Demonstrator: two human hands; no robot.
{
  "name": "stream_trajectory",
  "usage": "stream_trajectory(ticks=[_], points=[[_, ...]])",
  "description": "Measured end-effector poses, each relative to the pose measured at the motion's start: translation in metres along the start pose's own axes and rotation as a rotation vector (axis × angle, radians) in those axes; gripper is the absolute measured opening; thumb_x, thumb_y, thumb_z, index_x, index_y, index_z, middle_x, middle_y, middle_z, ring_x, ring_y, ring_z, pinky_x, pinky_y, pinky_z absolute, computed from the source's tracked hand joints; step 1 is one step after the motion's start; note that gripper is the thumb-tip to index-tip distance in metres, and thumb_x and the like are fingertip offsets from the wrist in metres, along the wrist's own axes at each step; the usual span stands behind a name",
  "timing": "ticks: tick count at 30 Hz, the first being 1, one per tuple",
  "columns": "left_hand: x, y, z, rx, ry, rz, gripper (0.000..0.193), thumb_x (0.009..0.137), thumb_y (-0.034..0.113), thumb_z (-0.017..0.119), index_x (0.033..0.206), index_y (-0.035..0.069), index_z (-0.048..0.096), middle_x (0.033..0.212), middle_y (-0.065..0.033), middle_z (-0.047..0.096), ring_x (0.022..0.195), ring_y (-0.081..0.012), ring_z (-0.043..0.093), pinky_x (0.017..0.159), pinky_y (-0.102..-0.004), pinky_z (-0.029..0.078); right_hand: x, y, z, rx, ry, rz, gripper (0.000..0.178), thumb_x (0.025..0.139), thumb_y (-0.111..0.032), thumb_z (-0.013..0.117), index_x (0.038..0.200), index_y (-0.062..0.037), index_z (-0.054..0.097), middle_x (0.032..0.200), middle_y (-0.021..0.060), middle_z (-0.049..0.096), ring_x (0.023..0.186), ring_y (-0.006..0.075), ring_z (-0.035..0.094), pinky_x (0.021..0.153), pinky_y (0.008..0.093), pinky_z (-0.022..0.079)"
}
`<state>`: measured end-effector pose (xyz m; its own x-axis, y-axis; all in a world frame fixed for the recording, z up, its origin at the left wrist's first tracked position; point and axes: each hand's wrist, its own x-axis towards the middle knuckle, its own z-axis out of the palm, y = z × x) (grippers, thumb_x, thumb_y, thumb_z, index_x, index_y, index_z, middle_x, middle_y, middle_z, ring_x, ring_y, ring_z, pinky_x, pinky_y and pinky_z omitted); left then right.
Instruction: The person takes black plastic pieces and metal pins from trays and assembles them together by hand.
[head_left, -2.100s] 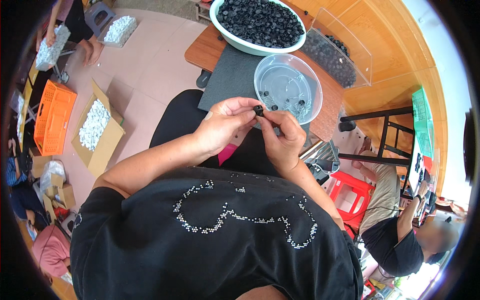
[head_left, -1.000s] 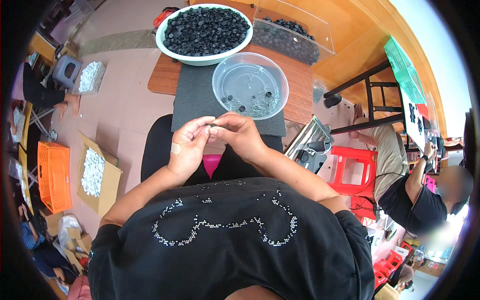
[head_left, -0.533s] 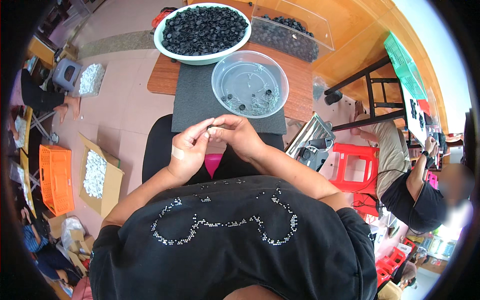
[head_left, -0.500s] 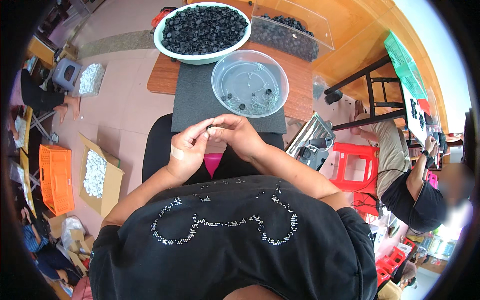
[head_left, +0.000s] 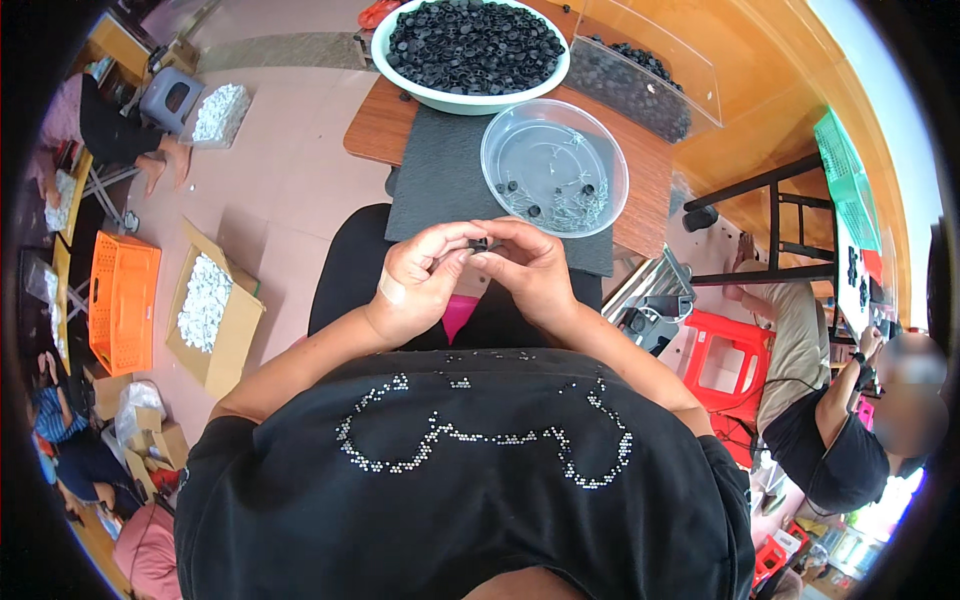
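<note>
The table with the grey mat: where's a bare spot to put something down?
Bare mat shows left of the clear tub, in front of the pale green basin. The table is bare right of the tub, nearer than the clear box. Basin and box crowd the back; the left hand and right hand partly hide the mat's near edge.

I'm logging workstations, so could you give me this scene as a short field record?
Left hand: pinching a small black part
Right hand: also gripping it
Basin: pale, heaped with black pieces
Clear tub: loose black pieces, thin pale bits
Mat: dark, on brown table
Person's left: open carton of white pieces, orange crate
</note>
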<state>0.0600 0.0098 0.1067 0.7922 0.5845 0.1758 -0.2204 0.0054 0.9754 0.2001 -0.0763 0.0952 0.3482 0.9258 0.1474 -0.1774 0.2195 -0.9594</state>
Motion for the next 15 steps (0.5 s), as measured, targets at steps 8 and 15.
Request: stream_trajectory(ticks=[8,15], points=[[-0.003,0.001,-0.001,0.095,0.030,0.049,0.023,0.089,-0.004,0.047,0.111,-0.002,0.054,0.100,-0.0077,0.062,0.093,-0.0125,0.059,0.082,-0.0240,0.046,-0.003,-0.011,0.007,-0.209,0.008,-0.123,0.033,0.073,0.000,0.070,0.105,-0.0014,0.063,0.096,0.0070,0.057,0.082,0.0107,0.056,0.070,0.0224,0.049],[-0.005,0.001,0.007,-0.045,0.082,0.027,0.020,0.090,-0.002,0.048,0.109,-0.001,0.054,0.098,-0.0077,0.062,0.092,-0.0098,0.059,0.080,-0.0224,0.047,-0.002,-0.013,0.004,-0.366,-0.006,-0.182,0.028,0.073,-0.005,0.072,0.099,-0.0002,0.064,0.089,0.0064,0.059,0.076,0.0100,0.055,0.065,0.0213,0.046]])
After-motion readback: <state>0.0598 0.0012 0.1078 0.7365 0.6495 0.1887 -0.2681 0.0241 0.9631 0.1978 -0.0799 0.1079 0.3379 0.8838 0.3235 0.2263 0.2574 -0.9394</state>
